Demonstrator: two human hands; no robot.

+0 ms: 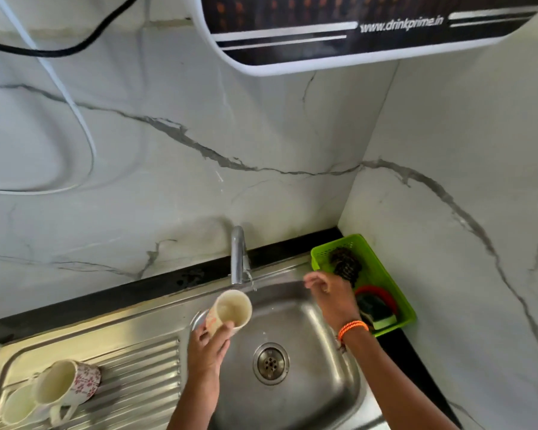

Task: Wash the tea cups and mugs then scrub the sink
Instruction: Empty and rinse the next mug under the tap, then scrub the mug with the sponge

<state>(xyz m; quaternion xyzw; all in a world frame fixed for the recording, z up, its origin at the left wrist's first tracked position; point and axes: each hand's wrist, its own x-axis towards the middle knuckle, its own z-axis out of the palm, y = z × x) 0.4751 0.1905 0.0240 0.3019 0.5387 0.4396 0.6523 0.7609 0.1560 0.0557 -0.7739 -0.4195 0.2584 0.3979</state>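
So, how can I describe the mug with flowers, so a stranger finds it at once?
Start at the steel sink, then look left to its ribbed draining board. Two cups lie there on their sides; the mug is the nearer to the basin, and only it carries a red flower print.

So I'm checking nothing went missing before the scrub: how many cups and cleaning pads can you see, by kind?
Cups on the drainboard: 2, floral cup and plain cup
Cup held by the left hand: 1, cup
Dark scrubber in the green basket: 1
Sponge in the basket: 1
Total: 5
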